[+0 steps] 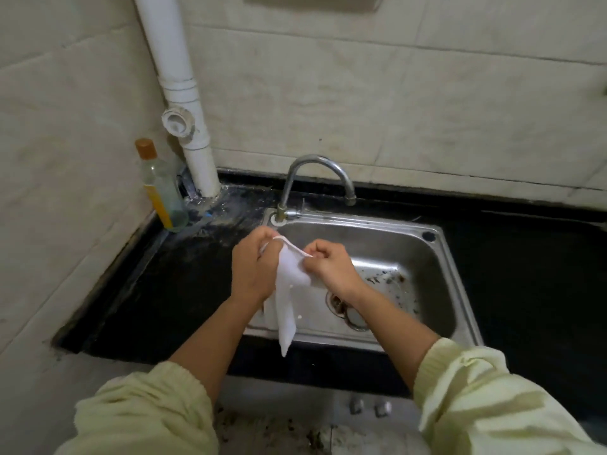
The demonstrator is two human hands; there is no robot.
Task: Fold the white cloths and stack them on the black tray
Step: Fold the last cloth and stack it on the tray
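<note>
A white cloth (288, 290) hangs over the left part of a steel sink (437, 257), its lower end drooping past the sink's front rim. My left hand (253, 264) grips the cloth's top edge on the left. My right hand (328, 262) pinches the same edge on the right, close to the left hand. Both fists are closed on the fabric, and a thin strip of cloth runs between them. No black tray is in view.
A curved tap (315, 178) rises behind the sink. A clear bottle with an orange cap (161, 188) stands in the left corner beside a white pipe (177, 93). Black countertop (525, 274) surrounds the sink; tiled walls stand behind and to the left.
</note>
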